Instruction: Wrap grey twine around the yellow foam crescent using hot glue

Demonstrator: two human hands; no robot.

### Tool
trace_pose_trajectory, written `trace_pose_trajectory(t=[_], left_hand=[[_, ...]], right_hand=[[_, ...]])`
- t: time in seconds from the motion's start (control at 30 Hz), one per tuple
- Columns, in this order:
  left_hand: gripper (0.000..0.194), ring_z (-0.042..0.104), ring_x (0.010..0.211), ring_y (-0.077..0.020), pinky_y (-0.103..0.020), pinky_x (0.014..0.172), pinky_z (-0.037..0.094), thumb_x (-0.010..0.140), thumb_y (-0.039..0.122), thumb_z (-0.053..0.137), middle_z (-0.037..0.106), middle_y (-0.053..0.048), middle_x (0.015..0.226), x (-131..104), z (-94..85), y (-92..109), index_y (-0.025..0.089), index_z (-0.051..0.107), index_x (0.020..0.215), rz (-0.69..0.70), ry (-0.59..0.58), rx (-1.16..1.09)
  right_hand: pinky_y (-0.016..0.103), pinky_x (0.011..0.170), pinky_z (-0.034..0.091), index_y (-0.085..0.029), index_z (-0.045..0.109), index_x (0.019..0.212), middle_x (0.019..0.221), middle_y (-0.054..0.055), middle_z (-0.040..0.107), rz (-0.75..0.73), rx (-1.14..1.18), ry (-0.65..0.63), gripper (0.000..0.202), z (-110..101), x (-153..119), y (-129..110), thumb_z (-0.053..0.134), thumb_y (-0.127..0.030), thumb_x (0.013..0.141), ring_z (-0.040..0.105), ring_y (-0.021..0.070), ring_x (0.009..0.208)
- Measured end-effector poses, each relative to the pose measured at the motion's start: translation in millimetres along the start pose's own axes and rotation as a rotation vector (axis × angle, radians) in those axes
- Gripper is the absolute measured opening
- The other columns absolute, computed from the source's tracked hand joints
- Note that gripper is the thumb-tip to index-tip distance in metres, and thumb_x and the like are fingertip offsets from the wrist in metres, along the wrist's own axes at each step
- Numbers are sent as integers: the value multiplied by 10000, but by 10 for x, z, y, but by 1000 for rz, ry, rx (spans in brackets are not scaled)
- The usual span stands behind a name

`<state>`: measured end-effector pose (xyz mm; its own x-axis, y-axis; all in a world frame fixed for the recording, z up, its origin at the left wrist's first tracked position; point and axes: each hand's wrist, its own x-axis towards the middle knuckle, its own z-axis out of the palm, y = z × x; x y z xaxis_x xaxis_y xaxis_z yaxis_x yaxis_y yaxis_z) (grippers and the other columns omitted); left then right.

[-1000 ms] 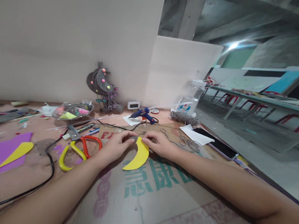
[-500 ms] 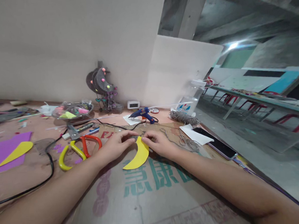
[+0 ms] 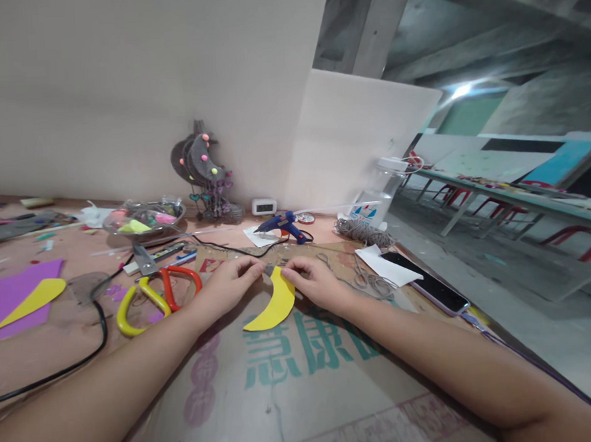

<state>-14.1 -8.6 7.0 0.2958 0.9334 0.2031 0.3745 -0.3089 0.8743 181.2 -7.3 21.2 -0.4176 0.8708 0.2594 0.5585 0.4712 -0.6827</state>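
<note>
A yellow crescent cutout (image 3: pixel 276 303), of paper or thin felt, lies at a slant over the printed cardboard (image 3: pixel 221 399). My right hand (image 3: pixel 313 278) pinches it near its upper tip, thumb on the face. Just left of that tip, my left hand (image 3: pixel 239 281) has thumb and index finger pressed together; whether something thin is between them is too small to make out. Beyond both hands a blue glue gun (image 3: pixel 288 227) rests by a small white paper.
Left of my forearm lie pliers with yellow and red handles (image 3: pixel 153 303) and a purple sheet (image 3: pixel 17 291) under a yellow offcut. A black cable (image 3: pixel 102 326) crosses there. At right are grey yarn (image 3: pixel 363 231) and a phone (image 3: pixel 427 283). Behind stands a grey moon ornament (image 3: pixel 202 160).
My left thumb and index finger have come together and moved slightly left of the crescent's tip. The crescent has shifted up a little in my right hand.
</note>
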Motion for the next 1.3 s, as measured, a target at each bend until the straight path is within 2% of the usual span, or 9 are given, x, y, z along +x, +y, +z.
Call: trace_pose_trajectory(t=[0.23,0.37,0.43,0.5,0.6,0.8,0.97,1.3], left_hand=[[290,582,720,-169,-270,685,433,788,416,481,646,-29,737,-22,-4,81,150,596,776,4,-34,-13],[270,575,698,-155,-253,675,427,793,386,475,649,-17,716,-49,-18,160,153,602,739,21,-83,17],[276,571,683,-151,-248,655,422,791,391,478,651,-16,719,-54,-21,172,155,610,738,14,-87,44],[285,573,686,-152,-246,653,421,786,406,485,653,-14,725,-51,-22,162,156,616,744,5,-88,56],[289,578,706,-153,-244,670,424,791,410,479,649,-12,724,-42,-20,131,158,614,752,17,-96,39],[306,559,645,-142,-232,608,413,810,398,439,628,-8,658,-48,-27,138,160,597,699,3,-71,17],[298,550,645,-144,-235,608,401,799,386,449,633,-14,663,-54,-29,147,164,605,676,14,-91,71],[313,536,623,-149,-236,571,398,789,404,454,621,-13,642,-32,-22,82,169,614,660,66,-109,55]], right_hand=[[204,537,368,-154,534,692,627,-12,502,-14,50,23,238,-12,-8,-16,458,-332,832,455,101,591],[214,571,410,-173,530,940,737,-1,559,-34,194,68,189,-5,-11,35,484,-319,830,498,103,621],[221,610,429,-190,511,1071,874,26,597,-61,249,23,260,7,-18,52,495,-279,827,533,107,683],[230,644,443,-201,512,1125,975,44,603,-76,286,-45,299,21,-27,52,489,-250,831,555,114,745],[240,661,452,-185,564,1068,933,42,621,-44,274,-73,263,28,-30,36,504,-250,821,563,124,764],[226,590,428,-167,619,917,734,5,611,54,166,-21,198,14,3,64,505,-296,818,531,106,621],[222,600,415,-161,617,821,708,0,604,19,82,20,172,24,11,81,541,-313,798,516,104,621],[233,614,409,-165,594,833,724,3,594,2,43,36,189,23,11,86,502,-330,822,508,113,639]])
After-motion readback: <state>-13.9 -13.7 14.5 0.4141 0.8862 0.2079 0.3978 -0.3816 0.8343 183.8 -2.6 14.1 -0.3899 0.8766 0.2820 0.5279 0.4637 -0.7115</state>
